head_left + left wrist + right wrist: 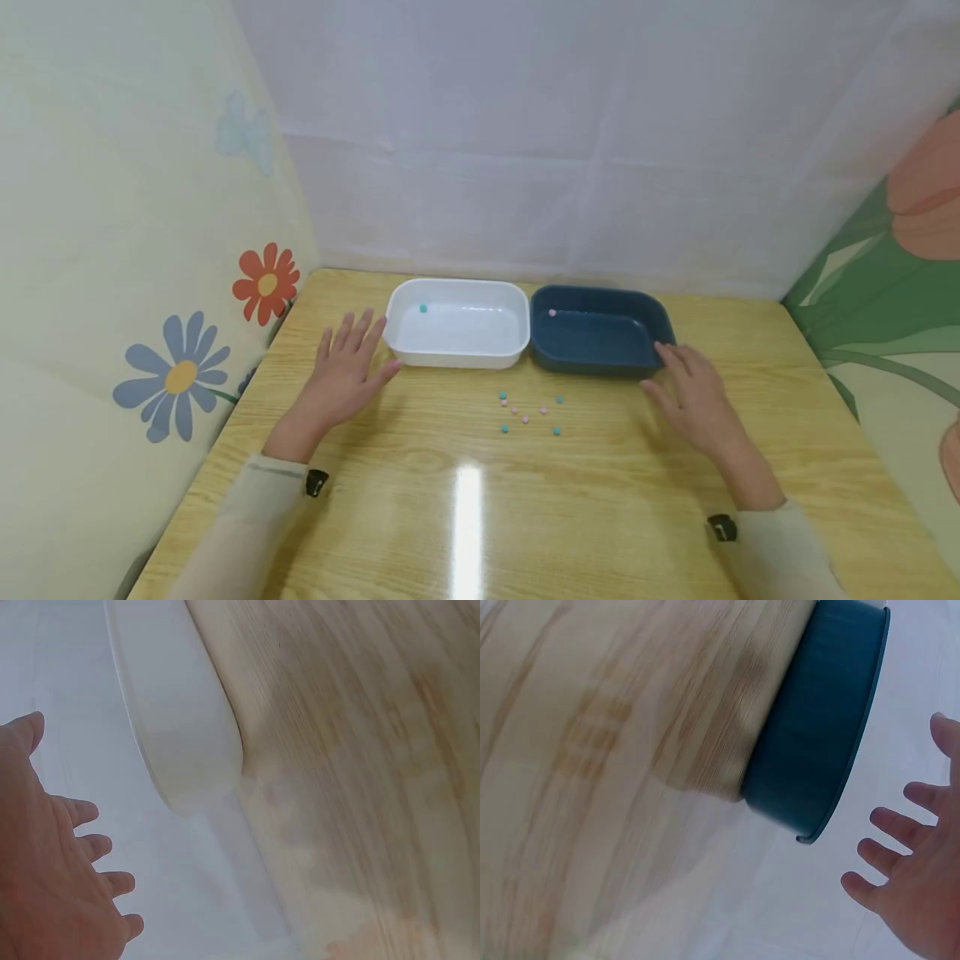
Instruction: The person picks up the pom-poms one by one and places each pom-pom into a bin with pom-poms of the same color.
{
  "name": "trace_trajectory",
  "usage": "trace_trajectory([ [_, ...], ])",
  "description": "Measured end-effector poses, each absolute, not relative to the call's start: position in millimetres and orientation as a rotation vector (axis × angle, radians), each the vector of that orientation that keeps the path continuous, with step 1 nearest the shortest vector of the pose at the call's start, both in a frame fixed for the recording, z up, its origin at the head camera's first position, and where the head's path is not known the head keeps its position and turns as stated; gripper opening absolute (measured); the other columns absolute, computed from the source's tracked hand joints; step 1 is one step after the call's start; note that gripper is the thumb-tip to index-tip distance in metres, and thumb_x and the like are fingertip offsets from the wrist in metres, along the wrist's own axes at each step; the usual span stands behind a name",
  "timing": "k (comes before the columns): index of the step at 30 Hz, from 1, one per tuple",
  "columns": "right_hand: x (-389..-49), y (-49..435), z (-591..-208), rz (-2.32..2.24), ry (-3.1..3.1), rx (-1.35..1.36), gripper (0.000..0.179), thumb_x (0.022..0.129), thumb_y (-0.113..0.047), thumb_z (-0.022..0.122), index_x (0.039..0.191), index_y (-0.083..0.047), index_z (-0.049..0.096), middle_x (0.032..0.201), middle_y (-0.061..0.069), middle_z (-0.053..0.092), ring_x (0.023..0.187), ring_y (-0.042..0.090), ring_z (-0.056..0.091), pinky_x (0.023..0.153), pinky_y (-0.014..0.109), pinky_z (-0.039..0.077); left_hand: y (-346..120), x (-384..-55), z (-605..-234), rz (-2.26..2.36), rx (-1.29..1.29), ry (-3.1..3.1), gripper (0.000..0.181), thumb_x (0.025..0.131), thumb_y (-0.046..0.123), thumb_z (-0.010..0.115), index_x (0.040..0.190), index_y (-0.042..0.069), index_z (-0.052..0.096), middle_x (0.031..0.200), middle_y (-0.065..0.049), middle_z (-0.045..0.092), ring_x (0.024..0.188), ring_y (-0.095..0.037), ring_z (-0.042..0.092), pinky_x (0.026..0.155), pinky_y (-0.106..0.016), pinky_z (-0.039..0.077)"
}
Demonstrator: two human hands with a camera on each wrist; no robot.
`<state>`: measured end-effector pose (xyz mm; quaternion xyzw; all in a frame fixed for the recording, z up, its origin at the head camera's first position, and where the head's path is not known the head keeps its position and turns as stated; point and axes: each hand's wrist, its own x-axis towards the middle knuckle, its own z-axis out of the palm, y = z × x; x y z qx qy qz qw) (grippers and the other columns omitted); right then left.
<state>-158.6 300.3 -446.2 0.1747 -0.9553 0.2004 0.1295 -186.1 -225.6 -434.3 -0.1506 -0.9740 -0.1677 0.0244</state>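
My left hand (pixel 342 375) is spread beside the left end of the white dish (pixel 457 361), holding nothing. In the left wrist view its fingers stay apart from the white dish (pixel 180 712). Near the right front corner of the dark blue dish (pixel 600 367) is my right hand (pixel 693 400), its fingers spread and nothing in them. The right wrist view shows a gap between those fingers and the blue dish (pixel 817 712). One teal bead (pixel 423 308) lies in the white dish, one pink bead (pixel 552 312) in the blue one. Several pink and teal beads (pixel 526 419) are scattered on the table before the dishes.
The dishes stand side by side at the back of the wooden table (pixel 405 517), close to a white cloth backdrop (pixel 480 200). Flower-printed panels (pixel 180 375) flank the table on both sides. A strip of light reflects off the tabletop at the front.
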Motion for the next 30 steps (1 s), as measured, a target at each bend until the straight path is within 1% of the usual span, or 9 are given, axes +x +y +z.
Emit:
trace_trajectory([
  [3, -158, 295, -445, 0.587, -2.775, 0.526, 0.064, 0.101, -0.030, 0.063, 0.150, 0.006, 0.040, 0.144, 0.034, 0.044, 0.135, 0.054, 0.035, 0.110, 0.070, 0.025, -222, -187, -434, -0.518, -0.479, -3.017, 0.081, 0.105, 0.060, 0.037, 0.164, 0.011, 0.012, 0.170, -0.015, 0.000, 0.156, -0.039, -0.008, 0.120, -0.063, -0.007],
  [6, -156, 289, -443, 0.601, -2.816, 0.523, 0.066, 0.102, -0.031, 0.062, 0.153, 0.002, 0.037, 0.145, 0.034, 0.042, 0.135, 0.054, 0.036, 0.110, 0.070, 0.027, -219, -188, -434, -0.522, -0.485, -3.022, 0.080, 0.105, 0.059, 0.038, 0.164, 0.011, 0.012, 0.170, -0.013, -0.002, 0.156, -0.037, -0.009, 0.120, -0.063, -0.008],
  [11, -155, 281, -443, 0.609, -2.874, 0.531, 0.067, 0.103, -0.033, 0.059, 0.156, -0.002, 0.033, 0.146, 0.035, 0.041, 0.134, 0.053, 0.037, 0.110, 0.070, 0.029, -215, -191, -436, -0.523, -0.492, -3.019, 0.080, 0.105, 0.059, 0.037, 0.164, 0.011, 0.012, 0.170, -0.014, 0.000, 0.156, -0.037, -0.009, 0.120, -0.063, -0.007],
  [14, -156, 276, -445, 0.599, -2.867, 0.572, 0.066, 0.103, -0.031, 0.061, 0.156, -0.001, 0.034, 0.144, 0.034, 0.044, 0.132, 0.053, 0.040, 0.110, 0.068, 0.031, -213, -191, -437, -0.525, -0.495, -3.024, 0.080, 0.105, 0.059, 0.037, 0.164, 0.010, 0.012, 0.170, -0.016, 0.001, 0.156, -0.038, -0.008, 0.120, -0.063, -0.007],
  [22, -156, 266, -449, 0.609, -2.848, 0.634, 0.064, 0.102, -0.032, 0.062, 0.153, -0.001, 0.039, 0.141, 0.031, 0.050, 0.129, 0.048, 0.046, 0.108, 0.065, 0.037, -206, -193, -438, -0.540, -0.507, -3.023, 0.081, 0.104, 0.061, 0.037, 0.164, 0.012, 0.012, 0.170, -0.015, 0.002, 0.156, -0.039, -0.005, 0.121, -0.063, -0.007],
  [30, -155, 256, -452, 0.655, -2.871, 0.685, 0.063, 0.102, -0.033, 0.061, 0.153, -0.001, 0.040, 0.144, 0.026, 0.051, 0.132, 0.045, 0.046, 0.110, 0.063, 0.035, -201, -198, -443, -0.540, -0.504, -3.033, 0.080, 0.104, 0.062, 0.035, 0.164, 0.014, 0.011, 0.171, -0.013, 0.000, 0.156, -0.038, -0.007, 0.121, -0.062, -0.007],
])
